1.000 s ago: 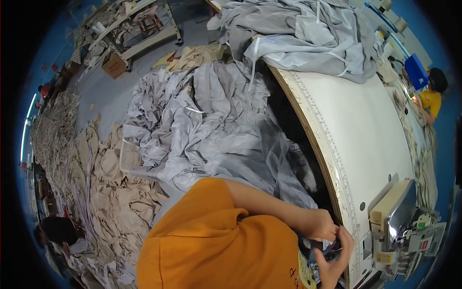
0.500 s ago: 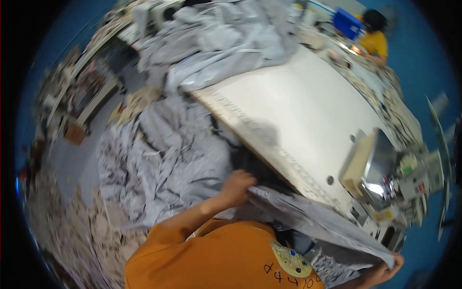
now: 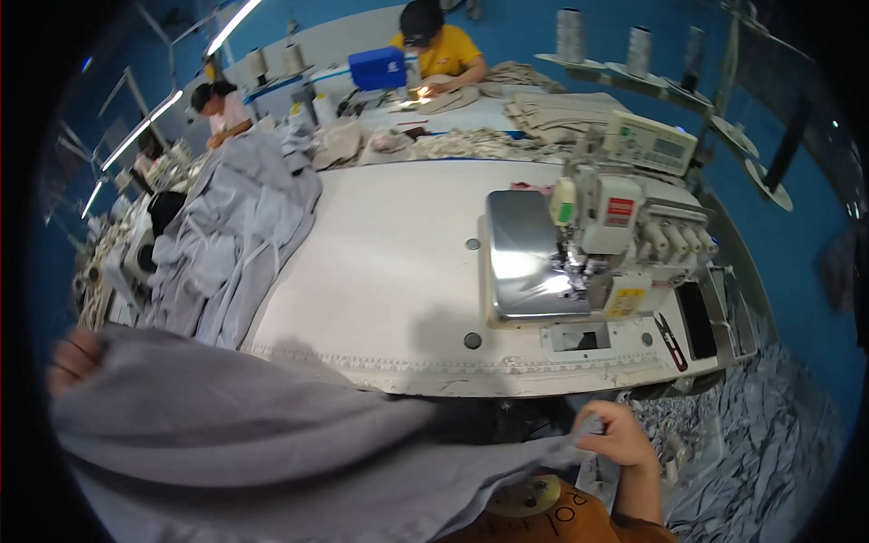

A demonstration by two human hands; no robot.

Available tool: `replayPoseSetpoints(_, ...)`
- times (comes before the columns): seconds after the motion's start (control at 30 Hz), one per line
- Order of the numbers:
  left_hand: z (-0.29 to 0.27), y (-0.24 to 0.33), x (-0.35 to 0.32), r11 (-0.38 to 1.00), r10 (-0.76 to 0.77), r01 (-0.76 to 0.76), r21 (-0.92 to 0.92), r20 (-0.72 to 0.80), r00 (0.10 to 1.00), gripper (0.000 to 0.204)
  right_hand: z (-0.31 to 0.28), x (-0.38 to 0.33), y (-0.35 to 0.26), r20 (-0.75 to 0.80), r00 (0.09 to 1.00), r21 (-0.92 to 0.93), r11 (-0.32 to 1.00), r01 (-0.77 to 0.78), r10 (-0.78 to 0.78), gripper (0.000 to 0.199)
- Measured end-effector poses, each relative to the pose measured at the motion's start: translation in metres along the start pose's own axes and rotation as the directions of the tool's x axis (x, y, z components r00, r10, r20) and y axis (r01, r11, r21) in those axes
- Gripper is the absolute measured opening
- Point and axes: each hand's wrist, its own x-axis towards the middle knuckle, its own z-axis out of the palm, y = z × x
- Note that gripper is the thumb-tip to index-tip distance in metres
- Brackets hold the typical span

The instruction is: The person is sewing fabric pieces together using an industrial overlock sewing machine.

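Right hand (image 3: 618, 437): clenched on one end of a grey fabric piece (image 3: 272, 443), pinching its edge at the lower right, just below the table's near edge.

Left hand (image 3: 74, 359): far left, fingers curled over the other end of the same fabric; only the fingertips show above the cloth.

Grey fabric piece: stretched between the two hands, hanging slack in front of the white worktable (image 3: 380, 262), covering the lower left of the view.

Ahead of the right hand: an overlock sewing machine (image 3: 602, 240) on the table, with a shiny metal plate (image 3: 520, 258) on its left side. Small dark thread snips (image 3: 670, 330) lie on the table to the right of the right hand.

Ahead of the left hand: a heap of grey garments (image 3: 231, 231) draped over the table's far-left corner.

Farther out: two other people seated at a farther bench, one in yellow (image 3: 439, 45), one in pink (image 3: 217, 104). Thread cones (image 3: 568, 34) stand on a rack, top right.
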Motion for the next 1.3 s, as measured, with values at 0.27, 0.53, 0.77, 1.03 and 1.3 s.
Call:
replayPoseSetpoints(0.27,0.172,0.015,0.072,0.99,0.022,-0.006,-0.141,0.107,0.994,0.03,0.019,0.046,0.001,-0.509,0.86,0.401,0.875,0.271,-0.033,0.018)
replayPoseSetpoints(0.53,0.227,0.082,-0.118,0.791,0.274,0.344,-0.506,0.796,0.541,0.062,0.003,0.082,-0.046,-0.459,0.713,-0.354,0.845,0.401,-0.53,0.016)
replayPoseSetpoints(0.77,0.142,0.205,-0.151,0.357,0.822,0.557,-0.75,0.536,0.195,0.066,0.0,0.095,-0.066,-0.247,0.755,-0.458,0.76,0.461,-0.607,0.017)
replayPoseSetpoints(1.03,0.136,0.195,-0.156,0.445,0.628,0.698,-0.561,0.752,0.203,0.024,0.013,0.098,-0.064,-0.283,0.714,-0.496,0.735,0.462,-0.64,0.018)
replayPoseSetpoints(1.3,0.143,0.192,-0.165,0.51,0.54,0.635,-0.581,0.79,0.29,0.024,0.001,0.087,-0.048,-0.581,0.692,-0.49,0.863,0.125,-0.429,0.014)
